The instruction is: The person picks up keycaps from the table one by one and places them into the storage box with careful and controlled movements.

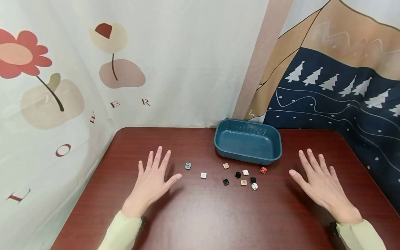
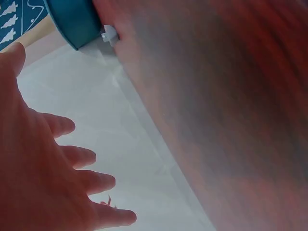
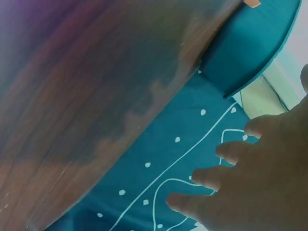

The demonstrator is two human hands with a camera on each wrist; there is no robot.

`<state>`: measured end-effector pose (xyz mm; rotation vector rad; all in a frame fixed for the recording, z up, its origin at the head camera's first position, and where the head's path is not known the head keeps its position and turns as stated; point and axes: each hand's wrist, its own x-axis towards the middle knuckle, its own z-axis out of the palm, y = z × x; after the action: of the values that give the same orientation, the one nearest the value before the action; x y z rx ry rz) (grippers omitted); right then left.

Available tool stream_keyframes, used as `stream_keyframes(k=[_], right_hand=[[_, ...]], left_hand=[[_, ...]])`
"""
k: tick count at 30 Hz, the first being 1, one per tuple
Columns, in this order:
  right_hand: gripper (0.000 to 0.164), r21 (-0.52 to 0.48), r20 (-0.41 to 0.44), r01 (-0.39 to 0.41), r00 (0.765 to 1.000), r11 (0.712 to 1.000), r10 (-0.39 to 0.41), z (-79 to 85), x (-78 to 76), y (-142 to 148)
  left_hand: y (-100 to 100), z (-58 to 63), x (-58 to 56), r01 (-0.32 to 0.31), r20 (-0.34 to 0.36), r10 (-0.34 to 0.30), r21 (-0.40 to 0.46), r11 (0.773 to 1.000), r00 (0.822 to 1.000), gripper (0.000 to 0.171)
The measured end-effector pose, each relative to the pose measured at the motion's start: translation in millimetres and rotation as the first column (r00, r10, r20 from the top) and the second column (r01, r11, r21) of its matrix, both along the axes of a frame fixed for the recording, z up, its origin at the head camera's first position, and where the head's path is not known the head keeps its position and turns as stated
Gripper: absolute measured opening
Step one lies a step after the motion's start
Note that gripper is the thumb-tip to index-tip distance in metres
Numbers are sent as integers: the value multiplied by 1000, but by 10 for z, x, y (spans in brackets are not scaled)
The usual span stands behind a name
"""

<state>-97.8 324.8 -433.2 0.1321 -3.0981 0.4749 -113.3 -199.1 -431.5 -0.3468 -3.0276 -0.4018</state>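
Both hands are spread over the table, holding nothing. My left hand [image 1: 153, 182] is left of the keycaps, its thumb pointing toward a blue-grey keycap [image 1: 188, 166] and a white keycap [image 1: 203, 175]. On the other side, my right hand [image 1: 323, 187] has its fingers fanned, nearest to a small orange-red keycap [image 1: 264, 170]. Between the hands lie two beige keycaps [image 1: 243, 182], several black keycaps [image 1: 226, 182] and more white ones [image 1: 245, 172]. In the wrist views, the left fingers [image 2: 96, 182] and right fingers [image 3: 209, 177] are straight and apart.
A blue rectangular basin [image 1: 248, 139] stands at the table's back edge, behind the keycaps. The dark red-brown table [image 1: 200, 218] has rounded back corners. A printed curtain [image 1: 187, 69] hangs behind it and along both sides.
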Motion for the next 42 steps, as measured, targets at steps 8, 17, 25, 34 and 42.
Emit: stream_keyframes(k=[8, 17, 25, 34, 42], right_hand=[[89, -62, -26, 22, 999, 998, -23, 82, -94, -142], [91, -165, 9, 58, 998, 985, -57, 91, -259, -299], [92, -272, 86, 97, 993, 957, -76, 73, -415, -380], [80, -310, 80, 79, 995, 948, -57, 27, -532, -481], [70, -317, 70, 89, 995, 944, -71, -4, -589, -533]], left_hand=[[195, 113, -92, 27, -22, -27, 38, 999, 999, 96], [387, 142, -183, 63, -29, -61, 65, 996, 998, 93], [482, 117, -201, 72, -27, -70, 76, 995, 997, 92], [533, 108, -179, 73, -28, -71, 82, 994, 997, 93], [558, 122, -182, 72, -26, -70, 97, 993, 997, 93]])
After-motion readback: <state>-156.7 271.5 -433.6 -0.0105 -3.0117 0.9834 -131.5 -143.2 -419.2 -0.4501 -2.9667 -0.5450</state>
